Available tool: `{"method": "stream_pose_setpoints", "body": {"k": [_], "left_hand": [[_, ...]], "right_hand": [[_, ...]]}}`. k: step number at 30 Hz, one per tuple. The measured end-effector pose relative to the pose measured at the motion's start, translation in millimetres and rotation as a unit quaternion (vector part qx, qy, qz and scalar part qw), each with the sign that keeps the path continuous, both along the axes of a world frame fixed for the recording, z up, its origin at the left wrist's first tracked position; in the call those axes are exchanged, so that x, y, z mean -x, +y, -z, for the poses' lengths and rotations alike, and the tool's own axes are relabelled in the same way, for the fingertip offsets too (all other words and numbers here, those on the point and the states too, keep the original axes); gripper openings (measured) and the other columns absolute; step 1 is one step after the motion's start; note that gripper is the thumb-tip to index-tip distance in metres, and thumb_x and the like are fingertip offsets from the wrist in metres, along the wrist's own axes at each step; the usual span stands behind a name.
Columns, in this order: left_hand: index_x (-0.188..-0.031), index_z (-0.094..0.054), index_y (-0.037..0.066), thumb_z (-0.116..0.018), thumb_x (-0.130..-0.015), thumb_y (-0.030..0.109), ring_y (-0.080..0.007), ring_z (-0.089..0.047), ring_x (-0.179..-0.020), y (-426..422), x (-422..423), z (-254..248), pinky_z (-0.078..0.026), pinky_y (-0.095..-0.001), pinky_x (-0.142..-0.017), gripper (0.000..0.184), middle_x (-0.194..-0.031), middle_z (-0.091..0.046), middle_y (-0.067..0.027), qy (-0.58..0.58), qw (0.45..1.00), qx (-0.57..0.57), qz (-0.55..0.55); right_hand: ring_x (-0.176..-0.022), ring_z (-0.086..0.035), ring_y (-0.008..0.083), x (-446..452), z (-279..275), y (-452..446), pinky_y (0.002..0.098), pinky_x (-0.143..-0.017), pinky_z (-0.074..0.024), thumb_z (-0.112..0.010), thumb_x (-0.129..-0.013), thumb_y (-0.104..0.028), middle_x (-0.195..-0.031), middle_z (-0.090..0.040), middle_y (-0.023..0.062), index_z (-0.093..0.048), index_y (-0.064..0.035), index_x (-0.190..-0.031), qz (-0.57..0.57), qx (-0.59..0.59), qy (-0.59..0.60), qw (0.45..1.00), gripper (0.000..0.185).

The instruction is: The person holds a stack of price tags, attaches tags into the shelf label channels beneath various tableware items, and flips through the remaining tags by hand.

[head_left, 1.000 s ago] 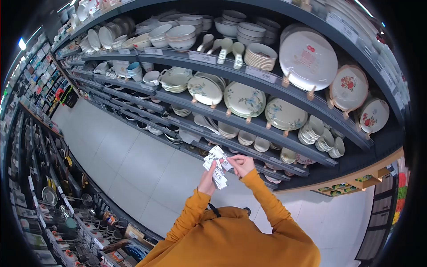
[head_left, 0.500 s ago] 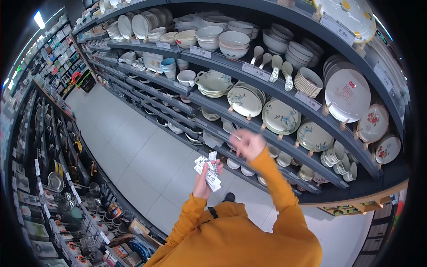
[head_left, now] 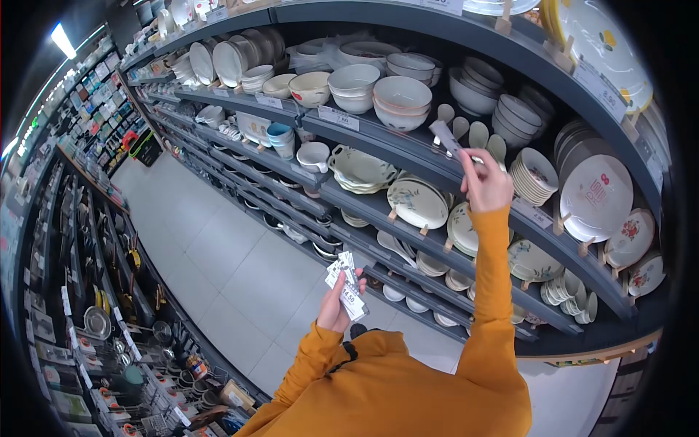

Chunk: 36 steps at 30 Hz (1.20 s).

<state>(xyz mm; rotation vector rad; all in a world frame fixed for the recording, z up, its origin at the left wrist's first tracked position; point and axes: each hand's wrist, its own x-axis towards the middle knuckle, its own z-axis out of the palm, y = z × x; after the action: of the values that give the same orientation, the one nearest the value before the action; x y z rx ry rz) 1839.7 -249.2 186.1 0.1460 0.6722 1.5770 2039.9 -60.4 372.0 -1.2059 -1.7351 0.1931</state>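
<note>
A fanned bunch of white price labels [head_left: 352,298] is gripped in my left hand [head_left: 334,310], low over the aisle floor; one label reads about 4.50. Up at the shelf, my right hand [head_left: 486,182] pinches a single price label [head_left: 445,137] by its lower end. That label is tilted, in front of the shelf edge and close to the upright spoons [head_left: 477,137]; whether it touches the edge I cannot tell. Beside the right hand stands a stack of small bowls [head_left: 535,175], with oval floral plates [head_left: 419,202] on the tier below.
Stacked bowls [head_left: 402,102] and large plates [head_left: 597,197] fill the curved shelving on the right. Another label [head_left: 338,118] sits on the shelf edge. Hanging kitchen tools [head_left: 116,349] line the left side. A tiled aisle floor [head_left: 218,240] runs between; a dark basket [head_left: 145,149] stands at its far end.
My right hand has moved up to the spoon shelf's edge, with a price label now plainly visible in its fingers. The left hand still holds the bunch. The view has shifted slightly.
</note>
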Motion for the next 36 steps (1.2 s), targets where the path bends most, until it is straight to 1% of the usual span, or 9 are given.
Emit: {"method": "stream_pose_setpoints", "body": {"k": [3,7,13,17,21,26,31,34,36], "left_hand": [[-0.134,-0.038,0.002,-0.044,-0.100,0.027,-0.0227,-0.056,-0.111,21.8,6.6,-6.0,-0.047,-0.0322,-0.091,0.043,-0.126,-0.054,-0.0110,-0.006,1.000,-0.017,-0.022],[-0.136,-0.037,0.002,-0.041,-0.101,0.029,-0.0234,-0.051,-0.120,46.1,19.5,18.8,-0.040,-0.0359,-0.102,0.044,-0.130,-0.052,-0.0115,0.054,0.996,-0.012,-0.064],[-0.130,-0.041,-0.001,-0.044,-0.100,0.027,-0.0206,-0.061,-0.101,47.4,66.1,41.4,-0.050,-0.0328,-0.089,0.041,-0.123,-0.058,-0.0149,0.082,0.992,0.033,-0.089],[-0.131,-0.039,0.001,-0.044,-0.100,0.026,-0.0196,-0.064,-0.090,43.5,107.7,48.5,-0.055,-0.0310,-0.078,0.041,-0.120,-0.060,-0.0145,0.084,0.987,0.066,-0.122],[-0.132,-0.039,0.004,-0.045,-0.099,0.027,-0.0159,-0.062,-0.079,44.2,157.6,58.5,-0.055,-0.0281,-0.065,0.041,-0.121,-0.060,-0.0106,0.083,0.990,0.078,-0.085],[-0.129,-0.043,0.003,-0.046,-0.099,0.027,-0.0151,-0.061,-0.080,47.1,246.7,61.1,-0.054,-0.0276,-0.067,0.039,-0.120,-0.060,-0.0088,0.081,0.995,0.060,-0.002],[-0.128,-0.046,-0.002,-0.046,-0.099,0.026,-0.0159,-0.062,-0.089,43.2,337.2,38.9,-0.053,-0.0275,-0.079,0.040,-0.121,-0.060,-0.0102,0.080,0.995,0.051,0.037],[-0.131,-0.042,-0.001,-0.046,-0.099,0.026,-0.0165,-0.057,-0.100,44.9,380.9,37.6,-0.050,-0.0302,-0.087,0.042,-0.126,-0.056,-0.0097,0.073,0.996,0.038,0.041],[-0.135,-0.038,0.001,-0.046,-0.099,0.027,-0.0192,-0.051,-0.115,46.2,404.9,35.3,-0.047,-0.0335,-0.094,0.045,-0.132,-0.051,-0.0095,0.083,0.996,0.011,0.038]], "right_hand": [[-0.043,-0.056,0.0082,21.8,48.7,-27.5,0.0245,-0.044,-0.0407,-0.063,-0.089,-0.018,-0.048,-0.057,0.0019,-0.069,-0.0083,-0.093,-0.034,0.019,0.065,0.997,0.012],[-0.040,-0.048,0.0045,78.6,179.1,-64.6,0.0217,-0.039,-0.0358,-0.064,-0.089,-0.022,-0.050,-0.057,0.0028,-0.070,-0.0053,-0.093,-0.223,0.414,0.219,0.855,0.018],[-0.035,-0.040,0.0052,136.0,198.5,-50.7,0.0206,-0.036,-0.0292,-0.056,-0.095,-0.035,-0.048,-0.052,0.0012,-0.068,-0.0031,-0.094,-0.323,0.579,0.176,0.727,0.034],[-0.042,-0.052,0.0105,202.9,220.2,29.5,0.0285,-0.044,-0.0390,-0.057,-0.092,-0.038,-0.048,-0.057,0.0020,-0.067,-0.0097,-0.099,-0.265,0.358,0.099,0.890,0.030],[-0.062,-0.064,0.0216,276.5,232.7,96.4,0.0359,-0.061,-0.0471,-0.059,-0.089,-0.036,-0.056,-0.064,0.0009,-0.063,-0.0120,-0.109,-0.152,0.251,-0.041,0.955,0.031],[-0.047,-0.059,0.0152,331.0,266.8,133.0,0.0314,-0.049,-0.0446,-0.059,-0.090,-0.033,-0.054,-0.063,0.0019,-0.069,-0.0095,-0.098,-0.111,0.237,-0.064,0.963,0.027],[-0.049,-0.059,0.0148,341.5,257.1,123.2,0.0304,-0.051,-0.0428,-0.061,-0.088,-0.036,-0.054,-0.062,0.0025,-0.070,-0.0104,-0.091,-0.065,0.282,-0.017,0.957,0.027],[-0.045,-0.055,0.0135,354.7,239.8,93.9,0.0301,-0.048,-0.0394,-0.062,-0.088,-0.030,-0.051,-0.059,0.0039,-0.069,-0.0069,-0.092,-0.008,0.183,0.040,0.982,0.024],[-0.045,-0.051,0.0092,377.0,242.0,66.9,0.0259,-0.044,-0.0369,-0.065,-0.088,-0.021,-0.054,-0.059,0.0020,-0.068,-0.0051,-0.093,-0.062,0.250,0.189,0.948,0.017]]}}
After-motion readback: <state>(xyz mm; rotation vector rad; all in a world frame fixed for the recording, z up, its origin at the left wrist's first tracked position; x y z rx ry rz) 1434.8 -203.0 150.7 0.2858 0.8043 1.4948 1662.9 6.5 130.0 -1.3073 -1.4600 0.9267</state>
